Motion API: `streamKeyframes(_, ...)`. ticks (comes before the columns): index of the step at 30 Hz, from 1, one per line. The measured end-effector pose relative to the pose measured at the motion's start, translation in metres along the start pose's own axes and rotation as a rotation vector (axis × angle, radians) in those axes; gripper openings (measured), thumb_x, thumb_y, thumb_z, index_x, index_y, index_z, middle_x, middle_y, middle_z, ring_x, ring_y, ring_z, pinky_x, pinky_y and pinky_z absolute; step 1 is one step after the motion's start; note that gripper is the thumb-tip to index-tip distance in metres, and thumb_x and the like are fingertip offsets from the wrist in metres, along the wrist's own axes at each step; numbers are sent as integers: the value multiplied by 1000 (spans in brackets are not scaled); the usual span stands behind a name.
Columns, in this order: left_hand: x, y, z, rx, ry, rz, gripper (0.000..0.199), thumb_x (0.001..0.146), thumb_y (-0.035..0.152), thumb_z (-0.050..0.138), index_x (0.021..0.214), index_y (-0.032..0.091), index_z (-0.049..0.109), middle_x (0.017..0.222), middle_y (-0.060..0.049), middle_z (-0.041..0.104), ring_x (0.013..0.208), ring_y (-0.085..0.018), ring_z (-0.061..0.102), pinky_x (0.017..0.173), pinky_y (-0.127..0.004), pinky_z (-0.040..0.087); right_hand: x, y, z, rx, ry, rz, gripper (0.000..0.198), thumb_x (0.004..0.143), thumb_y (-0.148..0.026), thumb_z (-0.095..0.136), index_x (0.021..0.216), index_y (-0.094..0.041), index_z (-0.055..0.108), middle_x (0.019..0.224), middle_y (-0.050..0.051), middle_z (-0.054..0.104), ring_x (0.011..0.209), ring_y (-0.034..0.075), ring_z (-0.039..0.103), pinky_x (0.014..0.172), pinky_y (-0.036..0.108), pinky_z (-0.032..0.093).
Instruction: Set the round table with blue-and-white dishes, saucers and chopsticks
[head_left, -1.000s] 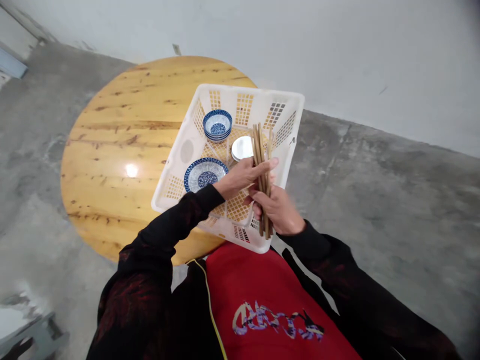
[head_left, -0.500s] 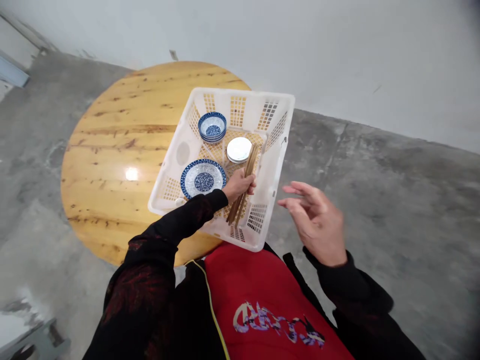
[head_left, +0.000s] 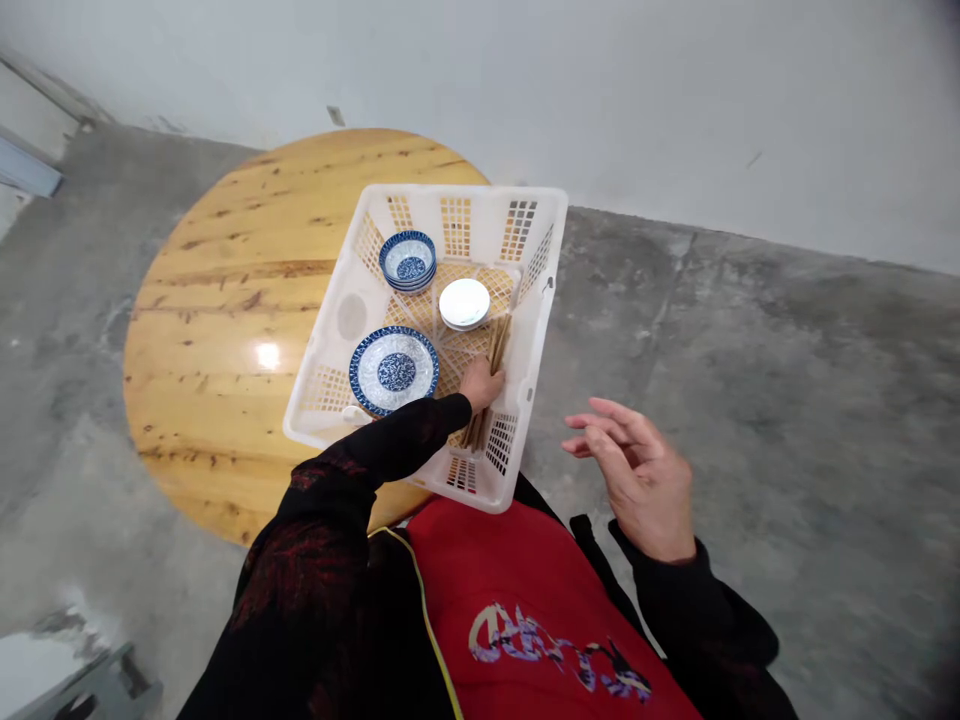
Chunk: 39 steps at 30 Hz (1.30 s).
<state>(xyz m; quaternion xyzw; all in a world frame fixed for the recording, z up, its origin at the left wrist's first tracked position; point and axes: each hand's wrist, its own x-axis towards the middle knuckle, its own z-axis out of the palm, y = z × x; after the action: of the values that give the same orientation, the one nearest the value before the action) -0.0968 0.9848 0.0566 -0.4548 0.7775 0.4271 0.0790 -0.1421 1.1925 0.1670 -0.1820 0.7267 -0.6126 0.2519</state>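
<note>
My left hand (head_left: 481, 384) reaches into a white plastic basket (head_left: 444, 197) and is closed around a bundle of wooden chopsticks (head_left: 498, 342). The chopsticks lie low along the basket's right wall. Beside them is a short stack of small white dishes (head_left: 464, 302). A stack of blue-and-white bowls (head_left: 409, 262) stands at the back left of the basket. Nearer my left sleeve sits a blue-and-white plate (head_left: 394, 371), with a small white piece, perhaps a spoon (head_left: 355, 413), next to it. Outside the basket on the right, my right hand (head_left: 637, 475) hovers with fingers parted and holds nothing.
The basket rests on a round wooden table (head_left: 225, 330) and juts past its right edge. Behind the table stands a white wall (head_left: 600, 90). Grey concrete floor (head_left: 787, 420) spreads to the right. A grey stool-like object (head_left: 97, 690) is at the lower left.
My left hand has gone down deeper into the basket with the chopsticks, now against its right side. The right hand has sunk slightly. The whole view has shifted a little.
</note>
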Motion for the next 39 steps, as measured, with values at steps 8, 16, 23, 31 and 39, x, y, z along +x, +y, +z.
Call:
streamKeyframes(8,-8,9,-1,174,-18,63,21,92,20,47,107,9,56,120,-22,62,111,-27,59,97,-35,44,4,2,-10,6,35,9,32,87,-40,70,113,-22,66,90,5,76,66,16,72,67,32,61)
streamKeyframes(16,-23,0,-25,304,-138,188,24,92,17,45,112,10,57,117,-19,63,113,-27,58,100,-36,45,7,8,-10,33,57,34,33,86,-41,71,111,-21,67,88,5,76,66,16,71,67,32,62)
streamKeyframes(23,-24,-7,-36,400,-200,189,42,95,23,41,135,13,49,129,-19,57,113,-28,62,103,-38,45,7,11,-8,59,93,54,32,85,-41,73,110,-21,68,86,4,76,65,14,71,66,29,61)
streamKeyframes(31,-30,-9,-43,564,-248,185,35,95,26,42,125,9,51,126,-21,63,114,-29,63,97,-39,49,4,13,-13,33,122,23,31,86,-40,72,110,-21,69,86,4,76,64,14,71,67,31,61)
streamKeyframes(39,-27,-6,-43,657,-261,280,33,97,28,41,124,10,49,124,-20,63,112,-30,65,95,-40,49,1,17,-13,24,137,75,33,86,-43,71,109,-20,69,86,4,75,65,16,71,67,33,62)
